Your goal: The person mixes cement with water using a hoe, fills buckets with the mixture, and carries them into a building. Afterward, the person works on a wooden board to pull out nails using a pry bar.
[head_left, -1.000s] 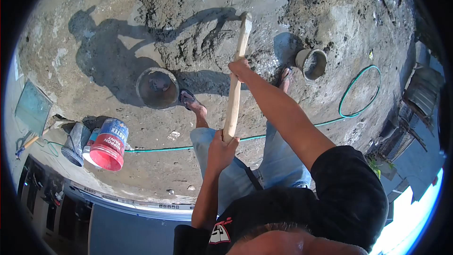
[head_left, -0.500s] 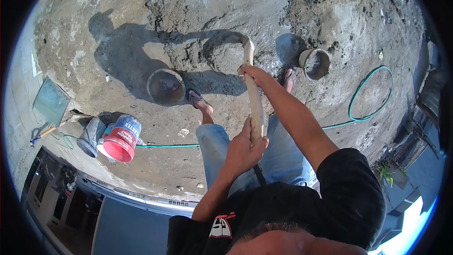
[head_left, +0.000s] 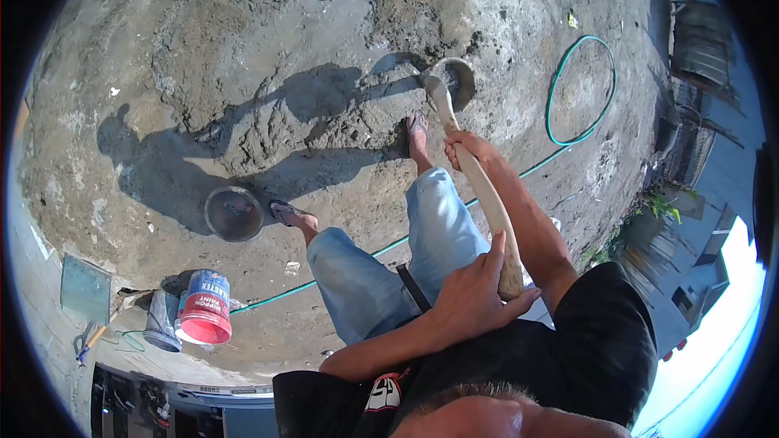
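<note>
A long, pale wooden handle [head_left: 487, 195] runs from my waist out toward a bucket at the upper right. Near its lower end, my left hand [head_left: 479, 296] grips it with the thumb laid along the wood. Farther up, my right hand [head_left: 471, 148] is wrapped round the shaft. The handle's far end lies beside the rim of the grey bucket [head_left: 462, 85], and the tool's head there is hard to make out. Wet grey mortar [head_left: 312, 89] spreads over the ground in front of my feet.
A round dark bucket [head_left: 233, 214] stands by one foot. At the lower left are a red and blue paint bucket [head_left: 206, 308], another grey bucket [head_left: 163, 324] and a flat panel [head_left: 85, 290]. A green hose [head_left: 550, 105] loops at the right and runs behind my legs.
The view has turned toward the right. The handle's far end has moved from over the mortar to beside the grey bucket, and its near end has come closer to my body.
</note>
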Motion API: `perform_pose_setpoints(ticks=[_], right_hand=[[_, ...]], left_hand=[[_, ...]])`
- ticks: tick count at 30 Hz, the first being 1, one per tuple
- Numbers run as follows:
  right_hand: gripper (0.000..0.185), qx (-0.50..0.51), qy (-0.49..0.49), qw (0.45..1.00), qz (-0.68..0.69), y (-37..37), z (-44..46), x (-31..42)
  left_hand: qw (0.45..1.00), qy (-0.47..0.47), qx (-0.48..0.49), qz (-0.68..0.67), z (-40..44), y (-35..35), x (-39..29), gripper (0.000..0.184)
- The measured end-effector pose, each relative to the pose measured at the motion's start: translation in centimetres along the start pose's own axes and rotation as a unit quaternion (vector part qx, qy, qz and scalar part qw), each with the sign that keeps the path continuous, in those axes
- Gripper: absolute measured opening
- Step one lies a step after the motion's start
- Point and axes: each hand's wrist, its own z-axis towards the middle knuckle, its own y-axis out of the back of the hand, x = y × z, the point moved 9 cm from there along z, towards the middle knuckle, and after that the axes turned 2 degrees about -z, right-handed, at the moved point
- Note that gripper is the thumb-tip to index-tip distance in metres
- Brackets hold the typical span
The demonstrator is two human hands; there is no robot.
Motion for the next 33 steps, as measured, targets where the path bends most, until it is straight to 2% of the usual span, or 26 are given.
perform_pose_setpoints(ticks=[2,3,4,6,8,9,10,11,12,14,15,16,17,19,21,24,28,31,32,33], right_hand=[[0.012,-0.063,-0.010,0.993,0.100,3.4,-2.2,0.5],[0.012,-0.068,-0.009,0.993,0.098,3.8,-2.9,0.6],[0.011,-0.107,0.030,0.990,0.084,4.7,-3.5,1.5],[0.011,-0.184,0.101,0.976,0.062,5.5,-3.3,1.9],[0.014,-0.310,0.158,0.933,0.094,3.6,-1.3,0.5],[0.017,-0.342,0.206,0.905,0.149,2.0,-0.1,-0.3],[0.026,-0.326,0.233,0.907,0.133,1.4,3.3,-1.7],[0.028,-0.340,0.268,0.885,0.169,0.1,4.4,-2.5],[0.033,-0.350,0.238,0.896,0.138,-0.6,6.1,-3.3],[0.035,-0.357,0.227,0.894,0.147,-0.5,8.7,-4.3],[0.038,-0.362,0.212,0.895,0.152,0.0,10.3,-5.1],[0.048,-0.385,0.195,0.896,0.104,1.2,11.6,-5.9],[0.048,-0.391,0.183,0.896,0.106,2.3,11.9,-8.2],[0.051,-0.417,0.259,0.865,0.100,2.9,9.9,-6.5],[0.052,-0.409,0.278,0.862,0.108,4.1,9.0,-7.3],[0.051,-0.364,0.193,0.902,0.134,3.8,7.6,-7.4],[0.045,-0.305,0.161,0.934,0.098,3.9,12.5,-5.2],[0.043,-0.361,0.212,0.901,0.117,4.1,11.3,-4.7],[0.044,-0.410,0.219,0.880,0.102,4.6,9.9,-4.9],[0.044,-0.401,0.236,0.880,0.096,4.7,8.7,-5.0]], left_hand=[[1.000,-0.016,0.024,0.001,-0.1,0.1,-0.5,0.089],[0.999,-0.025,0.046,0.002,-0.3,0.1,-0.5,0.086],[0.999,-0.029,0.046,-0.003,-0.6,1.0,0.1,0.086],[0.998,0.033,0.037,0.050,-1.8,4.1,3.9,0.075],[0.974,0.105,-0.108,0.171,-2.9,8.0,10.4,0.066],[0.943,0.101,-0.184,0.257,-3.1,9.3,14.8,0.060],[0.908,0.110,-0.241,0.324,-2.9,10.1,20.4,0.047],[0.908,0.138,-0.248,0.308,-2.4,10.9,26.1,0.037],[0.901,0.148,-0.255,0.318,-1.9,11.3,29.7,0.035],[0.891,0.152,-0.268,0.334,-0.4,13.3,34.0,0.033],[0.903,0.125,-0.262,0.317,0.3,13.6,35.2,0.032],[0.917,0.102,-0.245,0.298,0.4,13.0,35.7,0.031],[0.914,0.087,-0.248,0.308,0.5,13.0,36.0,0.031],[0.919,0.116,-0.236,0.295,0.6,12.2,36.1,0.030],[0.917,0.128,-0.242,0.289,-0.4,9.9,34.9,0.031],[0.910,0.174,-0.254,0.280,-1.2,5.8,33.2,0.030],[0.893,0.225,-0.274,0.277,1.1,4.5,34.2,0.029],[0.900,0.177,-0.304,0.259,0.7,4.9,34.8,0.028],[0.900,0.178,-0.303,0.257,0.2,4.2,35.0,0.028],[0.906,0.174,-0.302,0.241,-0.6,2.8,34.9,0.029]])
